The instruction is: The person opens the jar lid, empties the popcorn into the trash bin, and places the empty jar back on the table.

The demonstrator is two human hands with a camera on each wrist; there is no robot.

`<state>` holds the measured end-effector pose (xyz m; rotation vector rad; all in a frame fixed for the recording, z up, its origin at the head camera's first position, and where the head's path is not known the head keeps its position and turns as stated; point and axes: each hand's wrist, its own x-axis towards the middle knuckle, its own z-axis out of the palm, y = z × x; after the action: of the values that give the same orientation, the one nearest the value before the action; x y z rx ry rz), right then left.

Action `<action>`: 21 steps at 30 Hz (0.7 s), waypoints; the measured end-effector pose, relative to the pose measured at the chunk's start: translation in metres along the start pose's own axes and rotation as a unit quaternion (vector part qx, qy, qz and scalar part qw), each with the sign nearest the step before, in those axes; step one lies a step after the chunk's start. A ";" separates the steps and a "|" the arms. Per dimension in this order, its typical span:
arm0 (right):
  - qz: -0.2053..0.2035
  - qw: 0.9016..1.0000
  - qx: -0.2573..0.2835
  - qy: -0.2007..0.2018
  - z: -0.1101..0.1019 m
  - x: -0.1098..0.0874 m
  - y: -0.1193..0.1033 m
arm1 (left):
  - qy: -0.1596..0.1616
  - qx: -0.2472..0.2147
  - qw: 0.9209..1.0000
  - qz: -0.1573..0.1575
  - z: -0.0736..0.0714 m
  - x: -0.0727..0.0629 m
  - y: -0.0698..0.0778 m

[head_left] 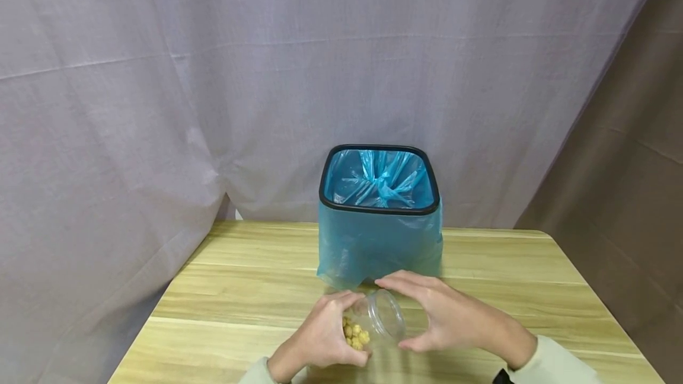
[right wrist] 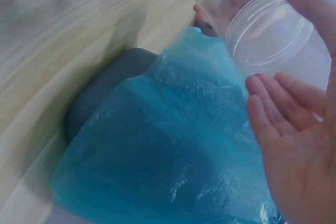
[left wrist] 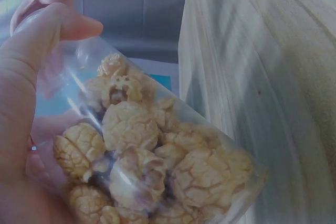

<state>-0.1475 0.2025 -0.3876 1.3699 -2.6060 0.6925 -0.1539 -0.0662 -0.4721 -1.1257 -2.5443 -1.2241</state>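
A clear jar (head_left: 373, 311) is tilted on its side above the table, its round rim turned to the right. Caramel-coloured popcorn (left wrist: 131, 129) lies gathered toward the jar's base. My left hand (head_left: 326, 332) grips the jar's body, the thumb and fingers curled round it. Around the rim end, my right hand (head_left: 440, 316) is spread with its fingers and thumb apart. In the right wrist view the fingertips (right wrist: 255, 83) are close beside the rim (right wrist: 270, 32); whether they touch it I cannot tell. No lid shows on the jar.
Just behind the hands stands a bin with a black rim (head_left: 380, 211) and a blue bag (head_left: 373, 248) over its sides. The bag is bunched into a knot inside. Under everything is a wooden table (head_left: 240, 289); a grey curtain (head_left: 267, 76) hangs behind.
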 end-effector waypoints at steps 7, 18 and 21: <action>0.094 0.995 0.018 -0.001 0.005 0.002 -0.004 | -0.005 -0.003 1.000 -0.013 0.001 -0.001 0.001; 0.091 0.995 0.047 -0.002 0.008 0.004 -0.002 | -0.002 -0.008 1.000 0.001 0.001 0.000 0.000; 0.069 0.996 0.053 -0.002 0.006 0.003 -0.002 | 0.000 0.000 1.000 0.001 0.000 0.000 -0.001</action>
<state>-0.1470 0.1967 -0.3915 1.2262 -2.7223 0.8585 -0.1543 -0.0663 -0.4729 -1.1279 -2.5438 -1.2223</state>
